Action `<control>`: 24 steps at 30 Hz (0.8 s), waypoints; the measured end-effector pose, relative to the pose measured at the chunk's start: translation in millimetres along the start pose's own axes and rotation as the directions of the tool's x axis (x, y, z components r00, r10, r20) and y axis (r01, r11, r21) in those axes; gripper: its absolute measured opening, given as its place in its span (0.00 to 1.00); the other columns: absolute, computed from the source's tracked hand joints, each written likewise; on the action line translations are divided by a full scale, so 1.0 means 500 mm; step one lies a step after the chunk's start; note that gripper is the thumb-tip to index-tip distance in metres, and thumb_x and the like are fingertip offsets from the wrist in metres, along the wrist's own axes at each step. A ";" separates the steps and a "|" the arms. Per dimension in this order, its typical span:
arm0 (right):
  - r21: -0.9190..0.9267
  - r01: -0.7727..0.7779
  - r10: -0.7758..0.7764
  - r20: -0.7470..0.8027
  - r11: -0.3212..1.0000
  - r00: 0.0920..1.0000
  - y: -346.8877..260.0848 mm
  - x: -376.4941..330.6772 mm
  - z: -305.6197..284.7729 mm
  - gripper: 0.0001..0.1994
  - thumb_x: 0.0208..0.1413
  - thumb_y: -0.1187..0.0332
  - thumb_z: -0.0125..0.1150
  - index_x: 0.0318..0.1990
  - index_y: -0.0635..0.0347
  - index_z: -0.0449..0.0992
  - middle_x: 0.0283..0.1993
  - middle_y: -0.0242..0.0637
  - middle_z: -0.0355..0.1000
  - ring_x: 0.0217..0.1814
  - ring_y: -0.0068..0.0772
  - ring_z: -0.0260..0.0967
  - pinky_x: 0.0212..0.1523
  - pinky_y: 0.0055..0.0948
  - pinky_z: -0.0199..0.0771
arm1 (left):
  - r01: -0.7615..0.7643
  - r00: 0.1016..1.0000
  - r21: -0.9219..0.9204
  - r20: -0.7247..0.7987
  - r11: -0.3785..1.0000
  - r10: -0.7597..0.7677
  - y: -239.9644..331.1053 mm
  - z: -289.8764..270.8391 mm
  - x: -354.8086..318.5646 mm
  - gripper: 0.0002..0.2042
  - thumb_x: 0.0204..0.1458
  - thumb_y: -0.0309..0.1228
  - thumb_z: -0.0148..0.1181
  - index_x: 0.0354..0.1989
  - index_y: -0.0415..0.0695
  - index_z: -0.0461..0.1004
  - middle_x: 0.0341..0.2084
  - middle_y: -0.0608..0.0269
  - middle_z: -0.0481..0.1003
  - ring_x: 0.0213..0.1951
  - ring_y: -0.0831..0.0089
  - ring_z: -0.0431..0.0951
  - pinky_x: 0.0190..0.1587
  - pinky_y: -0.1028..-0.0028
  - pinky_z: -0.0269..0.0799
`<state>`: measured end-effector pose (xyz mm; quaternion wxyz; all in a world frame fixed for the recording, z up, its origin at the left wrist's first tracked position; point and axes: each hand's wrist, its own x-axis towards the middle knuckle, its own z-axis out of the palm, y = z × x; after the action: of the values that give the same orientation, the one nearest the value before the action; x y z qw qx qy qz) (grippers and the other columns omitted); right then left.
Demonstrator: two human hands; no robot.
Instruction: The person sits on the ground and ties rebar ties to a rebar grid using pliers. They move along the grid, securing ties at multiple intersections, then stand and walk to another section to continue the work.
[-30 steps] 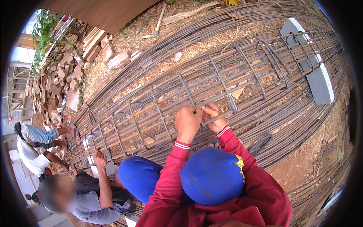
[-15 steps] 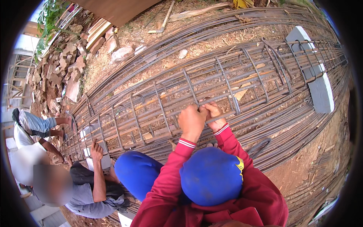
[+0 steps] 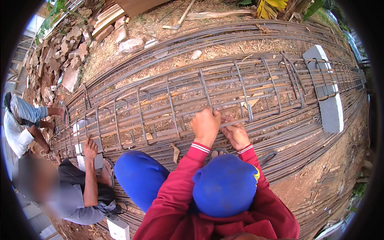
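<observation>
Both hands at one joint of the long rebar cage (image 3: 224, 96), lying lengthwise on the dirt. Left hand (image 3: 205, 126) fisted tight around something at the near long bar (image 3: 240, 121), probably a tie tool or wire, too small to tell. Right hand (image 3: 237, 134) just beside it, fingers (image 3: 228, 120) pinched narrow on the same bar beside a stirrup (image 3: 244, 96).

Best done by pinning stirrup to bar firmly, square to it, pulling the wire snug before twisting, tucking the tail inward.

Count: one cage; some dozen stirrups countable, more bunched at the far right; two pale concrete blocks (image 3: 330, 112) under the right part; two other people at the left, one with a hand (image 3: 90, 148) on the cage.
</observation>
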<state>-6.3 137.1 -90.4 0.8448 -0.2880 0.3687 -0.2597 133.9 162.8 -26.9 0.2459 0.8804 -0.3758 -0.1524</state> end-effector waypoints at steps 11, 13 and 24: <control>-0.887 0.373 -0.557 0.462 -0.273 0.690 -0.178 0.066 0.157 0.07 0.46 0.76 0.66 0.35 0.64 0.79 0.29 0.44 0.73 0.31 0.49 0.72 0.32 0.41 0.72 | 0.034 0.999 -0.064 0.034 0.997 -0.032 0.001 0.000 0.001 0.10 0.50 0.34 0.58 0.26 0.40 0.78 0.21 0.43 0.78 0.27 0.45 0.80 0.32 0.52 0.77; -0.921 0.307 -0.506 0.388 -0.239 0.771 -0.166 0.081 0.165 0.06 0.46 0.76 0.65 0.32 0.65 0.77 0.30 0.48 0.73 0.33 0.57 0.71 0.34 0.47 0.71 | 0.050 0.998 -0.106 0.045 0.993 -0.045 0.000 0.001 -0.001 0.11 0.49 0.35 0.59 0.26 0.39 0.78 0.21 0.42 0.77 0.28 0.45 0.80 0.33 0.52 0.76; -0.936 0.341 -0.449 0.345 -0.093 0.825 -0.170 0.099 0.157 0.04 0.48 0.76 0.65 0.29 0.66 0.75 0.22 0.44 0.74 0.24 0.37 0.75 0.26 0.33 0.72 | 0.122 0.992 -0.242 0.072 0.962 -0.108 -0.003 0.007 -0.003 0.11 0.51 0.37 0.60 0.28 0.39 0.78 0.24 0.41 0.78 0.30 0.44 0.80 0.34 0.51 0.76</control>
<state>64.6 68.4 -11.9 0.2818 -0.8646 0.3731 -0.1840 132.2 163.5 -30.3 0.3330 0.8586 -0.3092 -0.2373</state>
